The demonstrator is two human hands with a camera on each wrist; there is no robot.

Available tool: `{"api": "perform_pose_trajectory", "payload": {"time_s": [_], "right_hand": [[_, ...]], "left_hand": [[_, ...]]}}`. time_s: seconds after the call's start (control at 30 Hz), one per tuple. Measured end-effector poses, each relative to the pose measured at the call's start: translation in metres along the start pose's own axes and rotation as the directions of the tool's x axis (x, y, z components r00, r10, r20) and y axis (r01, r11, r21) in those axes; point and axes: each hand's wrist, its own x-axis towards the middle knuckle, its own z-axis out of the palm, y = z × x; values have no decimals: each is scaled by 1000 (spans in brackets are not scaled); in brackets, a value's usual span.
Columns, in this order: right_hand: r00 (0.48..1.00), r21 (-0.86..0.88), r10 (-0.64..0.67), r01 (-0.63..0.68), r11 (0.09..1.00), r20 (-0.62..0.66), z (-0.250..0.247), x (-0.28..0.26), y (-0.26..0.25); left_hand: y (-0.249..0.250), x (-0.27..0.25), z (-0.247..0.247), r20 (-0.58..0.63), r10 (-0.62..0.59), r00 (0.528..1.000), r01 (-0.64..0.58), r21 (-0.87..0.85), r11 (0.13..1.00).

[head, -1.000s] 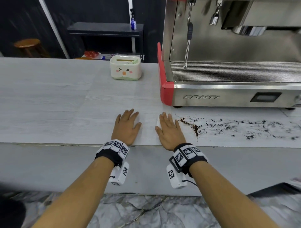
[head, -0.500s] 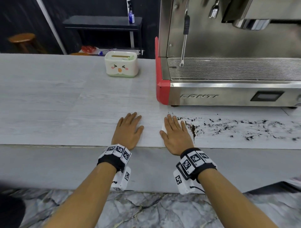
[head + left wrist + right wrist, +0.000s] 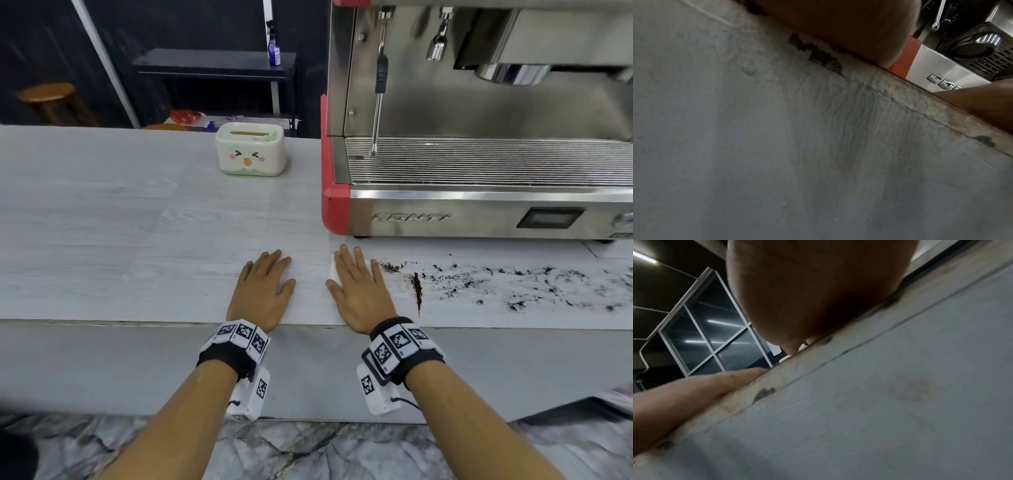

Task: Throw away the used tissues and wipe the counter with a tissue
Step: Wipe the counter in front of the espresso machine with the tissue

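Observation:
Both hands lie flat, palms down, near the front edge of the pale wood-grain counter (image 3: 137, 240). My right hand (image 3: 358, 284) presses a white tissue (image 3: 333, 272) onto the counter; only its edges show beside the fingers. Dark coffee grounds (image 3: 416, 289) are smeared and scattered to the right of that hand, along the counter (image 3: 548, 287). My left hand (image 3: 265, 284) rests on bare counter with straight fingers and holds nothing. Both wrist views show mostly the grey counter front (image 3: 777, 146) and the heel of each hand.
A steel espresso machine (image 3: 479, 154) with a red corner stands at the back right, its steam wand (image 3: 378, 96) hanging over the drip grate. A cream tissue box with a cartoon face (image 3: 250, 154) sits left of it. Marble floor lies below.
My right hand with the tissue has slid a little right and forward toward the grounds, pushing them. The left hand has stayed flat in place.

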Motion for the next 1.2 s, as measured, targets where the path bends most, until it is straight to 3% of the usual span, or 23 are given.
{"api": "perform_pose_trajectory", "payload": {"time_s": [0.13,0.27,0.33,0.6,0.93,1.2], "right_hand": [[999,-131,-22,18,991,-35,8,11,-18],[976,-92,8,-29,995,-218,10,6,-22],[968,-76,32,-52,996,-249,13,2,-24],[999,-58,22,-24,998,-33,16,11,-32],[996,-52,84,-83,995,16,11,40,-28],[975,-92,221,-218,972,21,-6,20,29]], "left_hand": [[-1,0,-1,13,3,1000,-3,-17,1000],[-2,1,-1,20,6,1000,-6,-10,1000],[-3,1,-1,19,8,1000,-8,-5,1000],[-2,2,1,24,25,999,-26,1,1000],[-3,0,0,17,26,1000,-25,-20,999],[-2,0,-1,18,22,1000,-21,-27,999]]}}
